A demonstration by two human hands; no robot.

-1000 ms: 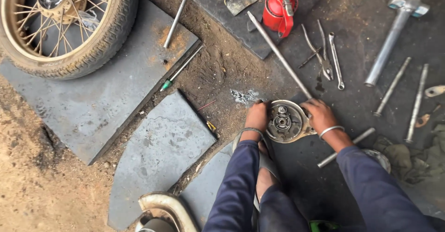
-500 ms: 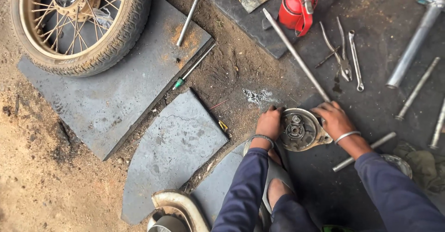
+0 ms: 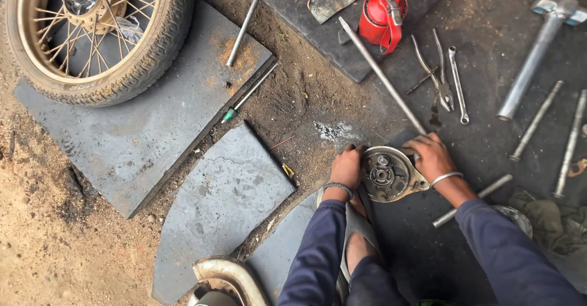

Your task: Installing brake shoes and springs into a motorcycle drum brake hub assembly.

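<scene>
Hub plate (image 3: pixel 390 174) between hands | left hand (image 3: pixel 346 166) grip clasps rim | right hand (image 3: pixel 431 156) grip clasps rim

My left hand (image 3: pixel 346 168) and right hand (image 3: pixel 431 157) grip the round brake plate (image 3: pixel 387 174) on the ground; long rod (image 3: pixel 382 77) just beyond.

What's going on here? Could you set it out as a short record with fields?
Place: dirt ground with grey stone slabs
Left hand: grips the left edge of the round metal hub plate
Right hand: grips the plate's right edge, by the end of a long rod
Plate: lies flat, inner parts facing up
Above the hands: red oil can, pliers, spanner
Right side: several metal rods
Top left: spoked wheel with tyre
Near slabs: green-handled screwdriver
</scene>
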